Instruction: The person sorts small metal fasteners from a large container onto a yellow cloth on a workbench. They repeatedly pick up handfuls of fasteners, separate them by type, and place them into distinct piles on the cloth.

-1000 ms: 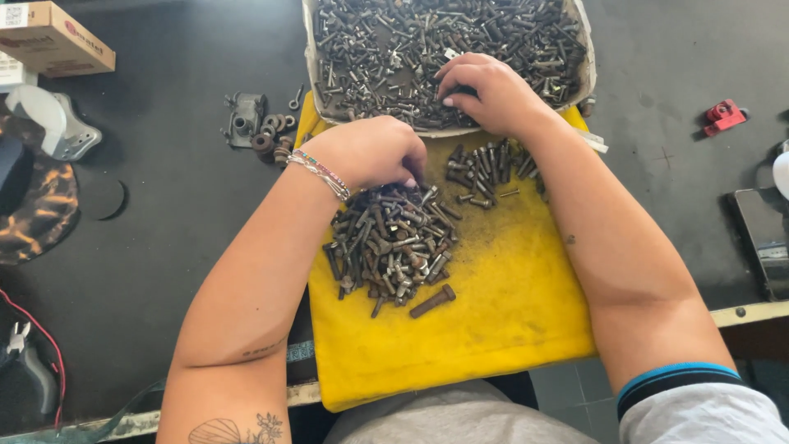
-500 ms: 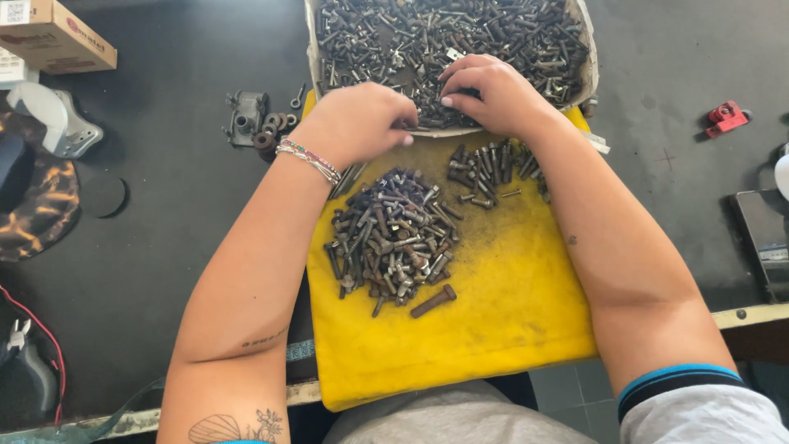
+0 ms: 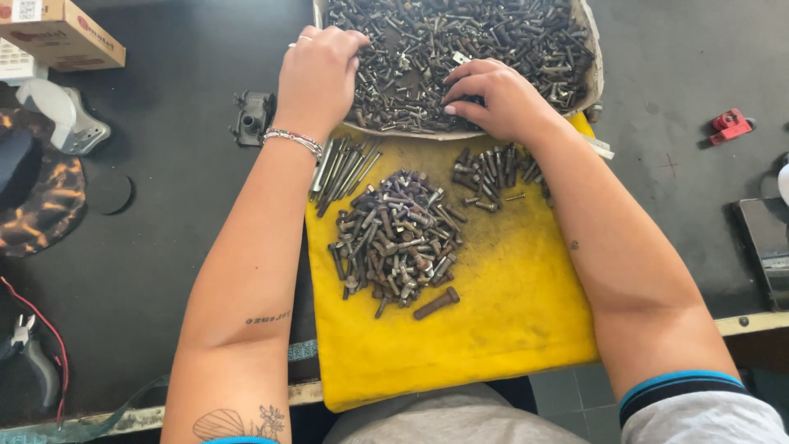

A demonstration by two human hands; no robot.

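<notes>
I see a dark workbench [image 3: 164, 247] carrying everything here. A yellow mat [image 3: 493, 329] lies on it at the near edge, and a shallow tray [image 3: 593, 74] full of mixed screws sits just beyond, its near rim overlapping the mat. Left of the tray I make out a small dark metal part [image 3: 251, 117]. Further left lie a cardboard box [image 3: 62, 33], a pale grey fitting [image 3: 66, 117] and a brown-patterned cloth [image 3: 45, 201]. Pliers [image 3: 33, 353] with a red wire rest near the bench's front left corner. To the right I see a small red clip [image 3: 728, 125].
</notes>
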